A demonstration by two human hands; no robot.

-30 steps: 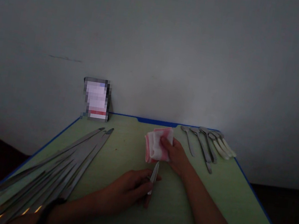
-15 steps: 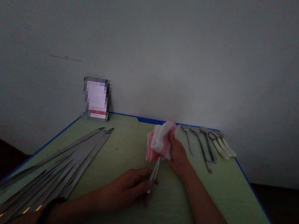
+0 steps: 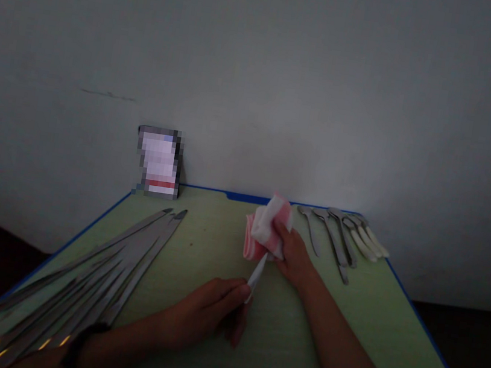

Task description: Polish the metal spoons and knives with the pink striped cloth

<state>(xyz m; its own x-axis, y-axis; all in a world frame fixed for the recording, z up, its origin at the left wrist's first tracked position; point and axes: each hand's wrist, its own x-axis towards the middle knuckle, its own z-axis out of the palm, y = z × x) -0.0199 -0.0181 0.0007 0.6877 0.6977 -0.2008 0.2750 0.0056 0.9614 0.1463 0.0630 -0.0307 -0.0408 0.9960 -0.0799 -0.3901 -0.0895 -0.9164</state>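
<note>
Nearest, the left hand (image 3: 209,310) is closing its fingers around the lower end of a utensil (image 3: 256,276). The utensil is a slim, pale, shiny metal strip, slanting up and away over the middle of the green table (image 3: 399,327). Both its ends are being covered, so its kind cannot be told. Just beyond, the right hand (image 3: 294,257) is pinching a bunched pink and white cloth (image 3: 264,230) tight around the utensil's upper end. To the left, a fan of long metal blades (image 3: 125,258) is lying flat, well apart from the 2 hands. Farther right, near the back edge, a row of spoons (image 3: 338,237) is lying side by side, some with pale handles. They are lying near the right hand without touching it. At the back left, a blurred card (image 3: 158,162) is standing against the wall (image 3: 263,58).
</note>
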